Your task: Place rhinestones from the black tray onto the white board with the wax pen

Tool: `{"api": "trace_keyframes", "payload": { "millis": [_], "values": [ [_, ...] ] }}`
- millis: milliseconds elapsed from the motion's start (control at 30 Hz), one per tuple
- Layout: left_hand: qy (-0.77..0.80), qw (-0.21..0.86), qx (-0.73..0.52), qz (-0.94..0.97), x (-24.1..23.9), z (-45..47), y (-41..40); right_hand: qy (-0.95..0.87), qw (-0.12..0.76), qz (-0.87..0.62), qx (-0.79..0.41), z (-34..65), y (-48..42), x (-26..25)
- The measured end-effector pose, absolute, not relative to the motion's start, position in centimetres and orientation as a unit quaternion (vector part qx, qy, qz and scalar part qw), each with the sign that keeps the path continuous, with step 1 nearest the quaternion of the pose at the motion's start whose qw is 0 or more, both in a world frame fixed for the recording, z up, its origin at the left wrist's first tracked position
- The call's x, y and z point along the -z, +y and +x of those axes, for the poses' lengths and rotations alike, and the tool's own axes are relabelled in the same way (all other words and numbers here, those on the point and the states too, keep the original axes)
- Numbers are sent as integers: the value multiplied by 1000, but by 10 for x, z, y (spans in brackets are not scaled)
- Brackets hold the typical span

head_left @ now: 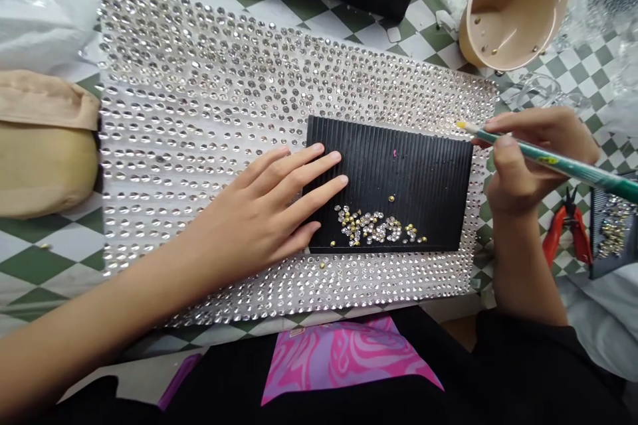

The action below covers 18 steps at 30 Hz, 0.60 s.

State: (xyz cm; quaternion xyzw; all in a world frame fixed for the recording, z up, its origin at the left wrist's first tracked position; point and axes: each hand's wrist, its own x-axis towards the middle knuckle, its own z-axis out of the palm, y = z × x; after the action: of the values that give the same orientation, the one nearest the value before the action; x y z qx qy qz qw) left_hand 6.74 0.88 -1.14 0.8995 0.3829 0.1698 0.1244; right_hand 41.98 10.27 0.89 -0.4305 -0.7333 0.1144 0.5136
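- Nearest us, a pink and purple print [349, 358] on black clothing bears small lettering, too blurred to read.
- Loose clear and gold stones [379, 227] lie along the near side of our black ridged tray [428, 179], which rests on the near right part of the stone-studded sheet [199, 106].
- Our left hand [272, 202] lies spread, fingers relaxed and clasping nothing, fingertips over the tray's left edge.
- At right, we see red-handled pliers [581, 236].
- Our right hand [518, 172] pinches a green pen [573, 168]; its yellow marking is too small to read. We cannot tell whether its tip touches the sheet.
- Far right, a beige cup [518, 0] holds a few stones.
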Motion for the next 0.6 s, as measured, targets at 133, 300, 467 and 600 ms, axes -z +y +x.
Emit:
{"api": "trace_keyframes", "payload": {
  "millis": [133, 300, 467, 600],
  "values": [
    [382, 120, -178, 899, 12, 67, 9, -759, 476, -428, -117, 426, 109, -2],
    [379, 111, -173, 902, 13, 68, 9, -762, 478, -422, -111, 423, 110, -1],
    [379, 108, -171, 903, 13, 68, 9, -769, 448, -437, -128, 426, 111, -1],
    [382, 114, -178, 900, 14, 67, 9, -770, 453, -431, -127, 428, 112, -1]
  ]
}}
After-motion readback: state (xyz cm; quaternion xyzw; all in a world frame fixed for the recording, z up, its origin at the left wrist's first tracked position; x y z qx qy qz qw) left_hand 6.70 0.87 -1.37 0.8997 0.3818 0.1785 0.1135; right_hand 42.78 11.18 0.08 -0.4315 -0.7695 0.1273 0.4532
